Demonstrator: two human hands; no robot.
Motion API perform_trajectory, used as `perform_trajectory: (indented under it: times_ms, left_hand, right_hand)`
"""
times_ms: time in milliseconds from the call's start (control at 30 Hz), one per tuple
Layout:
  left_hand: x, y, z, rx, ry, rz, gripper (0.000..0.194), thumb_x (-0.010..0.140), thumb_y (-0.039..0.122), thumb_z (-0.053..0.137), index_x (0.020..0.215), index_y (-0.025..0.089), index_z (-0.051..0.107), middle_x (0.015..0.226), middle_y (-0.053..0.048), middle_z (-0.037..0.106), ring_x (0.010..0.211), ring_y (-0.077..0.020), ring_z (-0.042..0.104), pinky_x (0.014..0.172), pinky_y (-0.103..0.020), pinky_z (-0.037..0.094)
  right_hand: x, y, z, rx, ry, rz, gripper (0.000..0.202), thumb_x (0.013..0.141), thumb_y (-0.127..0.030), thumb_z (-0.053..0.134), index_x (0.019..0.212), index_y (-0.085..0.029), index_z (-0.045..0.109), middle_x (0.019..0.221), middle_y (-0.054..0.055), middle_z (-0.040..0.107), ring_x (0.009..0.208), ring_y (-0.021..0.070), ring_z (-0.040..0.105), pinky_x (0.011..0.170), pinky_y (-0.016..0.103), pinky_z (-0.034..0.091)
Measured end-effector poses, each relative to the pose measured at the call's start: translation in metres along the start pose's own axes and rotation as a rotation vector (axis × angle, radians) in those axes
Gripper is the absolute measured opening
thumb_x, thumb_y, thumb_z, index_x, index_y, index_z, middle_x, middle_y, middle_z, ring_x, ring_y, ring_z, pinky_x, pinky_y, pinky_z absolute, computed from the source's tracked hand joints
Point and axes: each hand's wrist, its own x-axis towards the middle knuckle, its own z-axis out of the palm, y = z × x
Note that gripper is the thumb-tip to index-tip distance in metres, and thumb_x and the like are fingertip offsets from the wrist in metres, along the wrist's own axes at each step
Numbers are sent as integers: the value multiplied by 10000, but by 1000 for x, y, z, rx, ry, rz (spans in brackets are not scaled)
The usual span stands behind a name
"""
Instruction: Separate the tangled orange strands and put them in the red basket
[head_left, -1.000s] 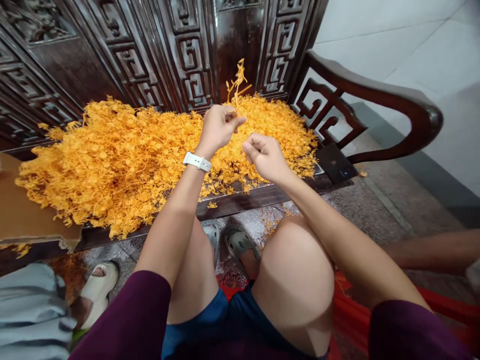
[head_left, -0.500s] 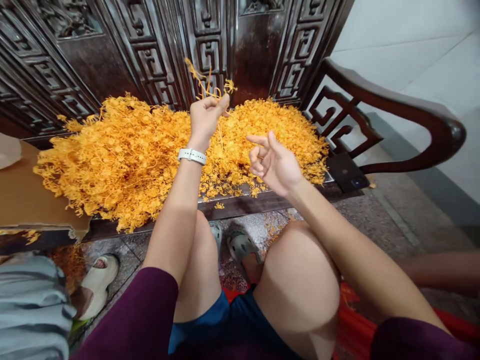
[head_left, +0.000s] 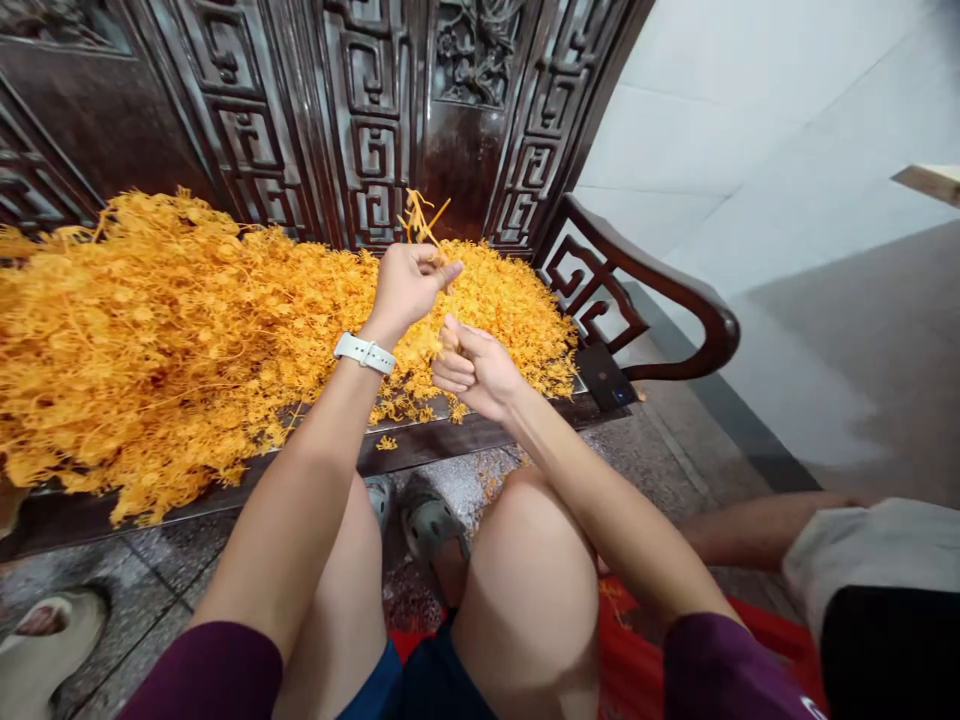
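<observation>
My left hand (head_left: 411,285), with a pale watch strap at the wrist, pinches a thin orange flower-like sprig (head_left: 421,218) between thumb and fingers. The sprig's branching tips stick up above the hand. Just below and to the right, my right hand (head_left: 480,370) is closed, thumb against the curled fingers, at what looks like the sprig's lower end. The fingers hide most of that end. Behind both hands spreads a large heap of orange sprigs (head_left: 210,330) on a dark wooden bench (head_left: 420,440). One loose piece (head_left: 386,442) lies near the bench's front edge.
A dark phone (head_left: 604,375) lies at the bench's right end, beneath the curved armrest (head_left: 675,285). The carved backrest (head_left: 375,150) rises behind the heap. Another person's arm (head_left: 750,530) is at the right, and another person's sandalled foot (head_left: 52,640) at the lower left.
My right hand has come up to my left and its fingers have closed. The left hand still holds orange strands. The view has swung right, showing more wall and a person at right.
</observation>
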Motion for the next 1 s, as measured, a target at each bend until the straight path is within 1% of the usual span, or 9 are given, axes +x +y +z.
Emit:
perform_trajectory:
  times_ms: [167,233,300,433,500,600,767,867,1000]
  left_hand:
    - [24,-18,-35,-28,372,-119,378,884,356,801,637,223,548,575,16,567,602,-130,557,569,-270,419]
    - [25,-18,-41,-74,389,-161,449,901,434,787,608,233,513,550,25,519,573,-125,507,556,-273,419]
    - [22,-14,-42,-102,359,-175,519,887,512,792,581,235,478,525,36,461,549,-123,451,542,-277,419]
    - [15,-4,-39,-150,271,-171,625,859,571,810,537,222,403,504,50,363,523,-107,380,547,-277,433]
    - [12,0,-36,-171,225,-166,641,860,573,812,530,217,393,509,51,357,519,-100,374,558,-277,444]
    - [4,7,-23,-208,122,-180,597,848,592,815,543,215,467,535,37,438,526,-104,419,550,-285,453]
    - [-21,28,18,-251,-220,-134,519,843,612,805,605,202,593,639,-13,611,577,-121,517,559,-293,445]
    - [-26,36,31,-187,-289,-41,558,839,587,819,550,209,529,559,19,513,566,-124,490,597,-304,450]
    - [-20,35,29,-64,-235,27,661,851,512,834,496,214,363,511,47,306,549,-126,415,633,-320,438]
  right_hand:
    - [-20,9,36,-544,-1036,326,327,1002,-450,668,861,-156,676,768,2,655,681,101,570,676,246,442]
    - [-20,4,36,-566,-1234,396,299,987,-430,702,898,-145,694,828,22,678,749,120,612,732,259,472]
    - [-16,-5,23,-410,-1036,328,363,980,-515,687,965,-152,703,792,14,662,686,119,591,659,258,462]
    - [-6,-25,-14,65,-18,-144,552,981,-715,520,1085,-195,676,748,-1,642,597,112,505,576,263,412]
    - [-3,-28,-23,146,235,-191,576,981,-720,481,1124,-190,655,752,6,633,573,112,459,561,276,392]
    - [0,-22,-23,-3,387,-187,474,967,-651,565,1091,-200,642,680,-20,547,528,109,373,517,282,312]
    - [5,-10,-28,-585,582,-406,371,919,-572,729,880,-249,551,710,-20,461,639,137,408,588,293,351]
    - [3,-10,-34,-705,536,-385,478,980,-653,598,766,-243,476,701,-9,423,644,151,391,603,307,359]
    - [-5,-17,-30,-913,556,-443,517,1012,-616,575,700,-227,437,669,-8,388,647,154,346,620,315,293]
